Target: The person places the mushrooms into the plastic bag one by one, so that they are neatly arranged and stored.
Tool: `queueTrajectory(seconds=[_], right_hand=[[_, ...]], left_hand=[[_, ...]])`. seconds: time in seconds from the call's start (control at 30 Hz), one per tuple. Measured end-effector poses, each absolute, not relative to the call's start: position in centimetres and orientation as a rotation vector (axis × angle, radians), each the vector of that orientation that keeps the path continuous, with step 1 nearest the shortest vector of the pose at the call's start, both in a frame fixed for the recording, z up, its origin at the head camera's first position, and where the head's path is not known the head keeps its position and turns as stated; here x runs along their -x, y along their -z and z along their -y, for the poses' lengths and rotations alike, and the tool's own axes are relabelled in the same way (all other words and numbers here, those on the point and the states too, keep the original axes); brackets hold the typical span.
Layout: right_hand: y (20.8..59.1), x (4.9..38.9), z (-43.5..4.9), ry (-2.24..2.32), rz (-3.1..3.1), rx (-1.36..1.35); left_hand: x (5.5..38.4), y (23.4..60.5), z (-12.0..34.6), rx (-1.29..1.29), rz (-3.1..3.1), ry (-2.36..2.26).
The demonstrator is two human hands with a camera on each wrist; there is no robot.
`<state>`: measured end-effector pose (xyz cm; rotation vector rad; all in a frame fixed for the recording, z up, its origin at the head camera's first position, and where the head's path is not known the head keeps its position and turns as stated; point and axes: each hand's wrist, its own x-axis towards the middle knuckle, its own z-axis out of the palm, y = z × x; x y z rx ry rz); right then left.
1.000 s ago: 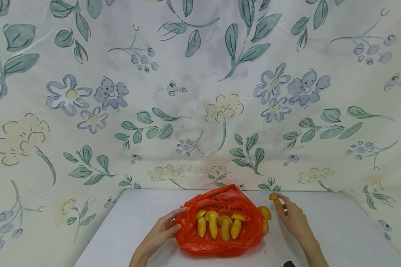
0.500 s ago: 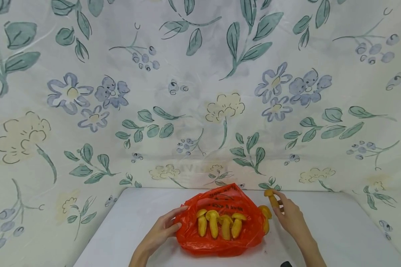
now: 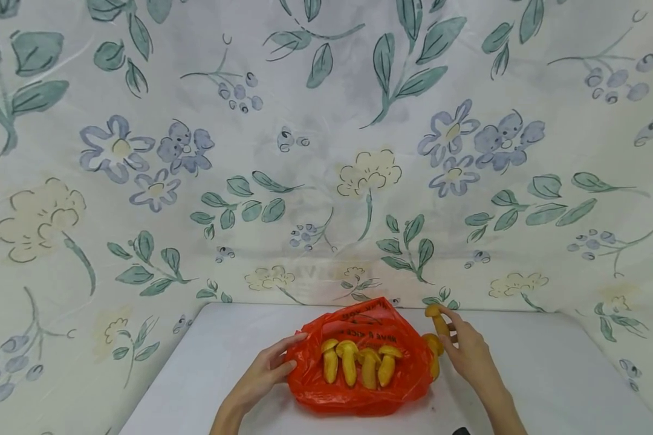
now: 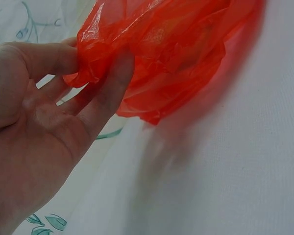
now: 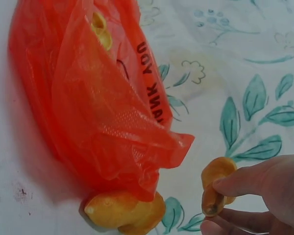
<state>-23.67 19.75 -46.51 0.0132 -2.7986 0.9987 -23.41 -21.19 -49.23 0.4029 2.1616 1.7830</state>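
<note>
A red plastic bag [image 3: 354, 406] with dark print lies on its side, its mouth gaping toward me. Several yellow mushrooms [image 3: 349, 365] stand in a row inside it. My left hand [image 3: 263, 371] grips the bag's left edge; the left wrist view shows thumb and fingers on either side of the red film [image 4: 171, 63]. Right of the bag, my right hand [image 3: 472, 351] pinches a yellow mushroom [image 5: 214, 193] by its stem, cap up and raised near the table's back edge. Another mushroom [image 5: 125, 213] lies against the bag's right side, partly covered by it in the right wrist view.
The white tabletop [image 3: 544, 368] extends to both sides of the bag. Behind it hangs a pale cloth [image 3: 315, 181] printed with flowers and leaves. A small dark object [image 3: 461, 431], mostly cut off, shows at the bottom edge near my right forearm.
My right hand has moved left toward the bag, carrying the pinched mushroom. The left hand keeps its grip on the bag, and the mushrooms inside have not shifted.
</note>
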Motion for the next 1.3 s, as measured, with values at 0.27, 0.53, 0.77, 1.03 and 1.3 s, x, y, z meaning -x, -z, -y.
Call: queueTrajectory(seconds=[0.27,0.53,0.77,1.03,1.3], right_hand=[[46.1,23.4,-19.0,-1.011,2.784,-0.019],[45.2,23.2,-18.0,-1.043,2.764,-0.042],[44.6,22.9,-17.0,-1.085,2.762,-0.045],[44.4,22.8,-16.1,-1.089,2.741,-0.074],[44.4,22.8,-15.0,-1.141,2.749,-0.092]], left_hand=[[23.4,49.2,21.3,-0.411,-2.163,-1.787],[23.3,49.1,21.3,-0.420,-2.157,-1.793],[23.3,49.0,21.3,-0.425,-2.165,-1.786],[23.2,49.0,21.1,-0.425,-2.152,-1.788],[23.4,49.1,21.2,-0.438,-2.155,-1.787]])
